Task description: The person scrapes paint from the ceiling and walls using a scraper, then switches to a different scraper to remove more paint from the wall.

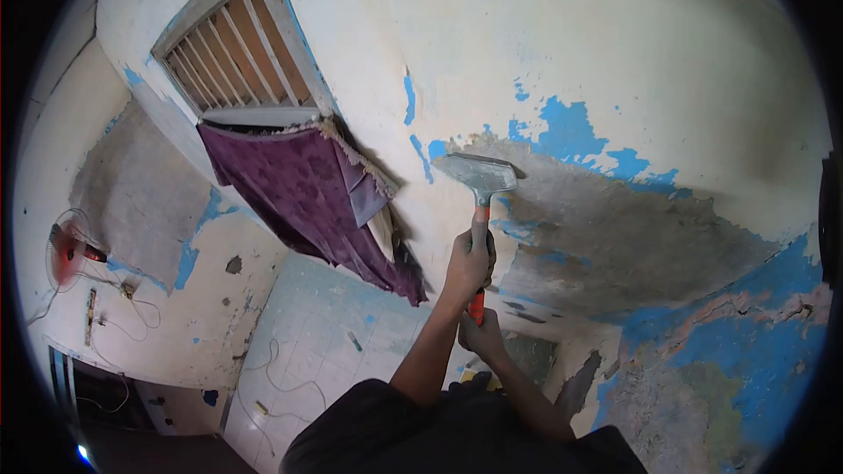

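1. While both arms stretch forward, the left hand (pixel 470 262) grips the upper handle (pixel 480 223) of a broad-bladed scraper (pixel 482 177).
2. The right hand (pixel 481 336) is closed around the handle's lower end.
3. The scraper's head lies over the upper left edge of a bare grey patch (pixel 615 241) on a cream wall (pixel 632 35).
4. Flaked blue paint (pixel 569 127) borders that patch above.
5. Left of the scraper, a purple cloth (pixel 285 180) hangs below a barred window (pixel 241 48).
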A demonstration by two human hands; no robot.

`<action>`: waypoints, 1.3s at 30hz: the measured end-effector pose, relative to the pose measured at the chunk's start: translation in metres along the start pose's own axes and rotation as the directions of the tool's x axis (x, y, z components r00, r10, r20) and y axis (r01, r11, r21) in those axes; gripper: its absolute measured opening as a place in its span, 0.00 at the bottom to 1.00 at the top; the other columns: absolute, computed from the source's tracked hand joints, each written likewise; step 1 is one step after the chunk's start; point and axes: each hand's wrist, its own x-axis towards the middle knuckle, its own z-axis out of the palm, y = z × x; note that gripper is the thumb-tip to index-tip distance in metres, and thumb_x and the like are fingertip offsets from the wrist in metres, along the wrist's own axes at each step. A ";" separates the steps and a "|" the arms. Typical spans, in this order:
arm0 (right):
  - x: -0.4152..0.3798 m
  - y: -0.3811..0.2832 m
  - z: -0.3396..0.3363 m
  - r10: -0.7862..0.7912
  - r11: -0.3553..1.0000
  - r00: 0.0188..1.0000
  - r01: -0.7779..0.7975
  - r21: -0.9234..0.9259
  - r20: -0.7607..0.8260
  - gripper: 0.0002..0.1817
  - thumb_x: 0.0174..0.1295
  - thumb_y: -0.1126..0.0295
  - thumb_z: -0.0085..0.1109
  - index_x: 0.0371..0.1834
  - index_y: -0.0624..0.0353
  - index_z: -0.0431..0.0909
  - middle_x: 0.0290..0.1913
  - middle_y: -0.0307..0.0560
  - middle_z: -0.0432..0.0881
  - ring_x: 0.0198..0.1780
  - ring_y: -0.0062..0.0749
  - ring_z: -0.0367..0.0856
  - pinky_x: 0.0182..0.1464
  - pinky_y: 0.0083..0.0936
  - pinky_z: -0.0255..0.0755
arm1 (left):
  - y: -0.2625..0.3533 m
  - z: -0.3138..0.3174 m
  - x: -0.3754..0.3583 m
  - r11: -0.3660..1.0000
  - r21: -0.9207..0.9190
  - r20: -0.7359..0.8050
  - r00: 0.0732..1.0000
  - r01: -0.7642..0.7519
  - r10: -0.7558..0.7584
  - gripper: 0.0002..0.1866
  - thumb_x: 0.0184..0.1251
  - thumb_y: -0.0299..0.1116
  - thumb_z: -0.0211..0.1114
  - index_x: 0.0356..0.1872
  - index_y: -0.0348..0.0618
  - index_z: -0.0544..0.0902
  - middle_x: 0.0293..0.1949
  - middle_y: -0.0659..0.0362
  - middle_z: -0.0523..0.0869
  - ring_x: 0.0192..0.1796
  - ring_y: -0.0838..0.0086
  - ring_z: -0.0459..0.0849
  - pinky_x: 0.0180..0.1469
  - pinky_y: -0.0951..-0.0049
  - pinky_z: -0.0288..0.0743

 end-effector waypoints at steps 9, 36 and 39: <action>0.011 0.000 -0.008 -0.091 0.993 0.996 0.092 -0.068 0.007 0.17 0.65 0.66 0.54 0.18 0.58 0.67 0.11 0.37 0.67 0.12 0.19 0.67 0.17 0.24 0.59 | 0.006 0.003 0.004 0.998 0.030 0.009 0.998 -0.062 0.062 0.30 0.74 0.62 0.43 0.20 0.46 0.64 0.12 0.68 0.63 0.11 0.85 0.59 0.12 0.79 0.51; -0.039 0.031 -0.069 0.034 0.984 0.997 -0.046 0.173 0.072 0.23 0.72 0.47 0.45 0.31 0.55 0.66 0.13 0.35 0.62 0.11 0.21 0.60 0.14 0.22 0.54 | -0.061 0.033 -0.015 0.952 -0.257 0.090 0.985 0.168 -0.150 0.32 0.71 0.67 0.41 0.18 0.50 0.62 0.12 0.68 0.59 0.10 0.82 0.57 0.13 0.78 0.52; -0.027 -0.003 -0.050 0.023 0.970 0.991 -0.054 0.235 0.130 0.22 0.75 0.49 0.37 0.30 0.54 0.64 0.14 0.33 0.61 0.11 0.19 0.59 0.14 0.22 0.54 | -0.029 0.021 -0.009 0.972 -0.219 0.057 0.995 0.087 -0.077 0.31 0.70 0.67 0.42 0.20 0.50 0.63 0.12 0.69 0.59 0.11 0.83 0.57 0.13 0.79 0.51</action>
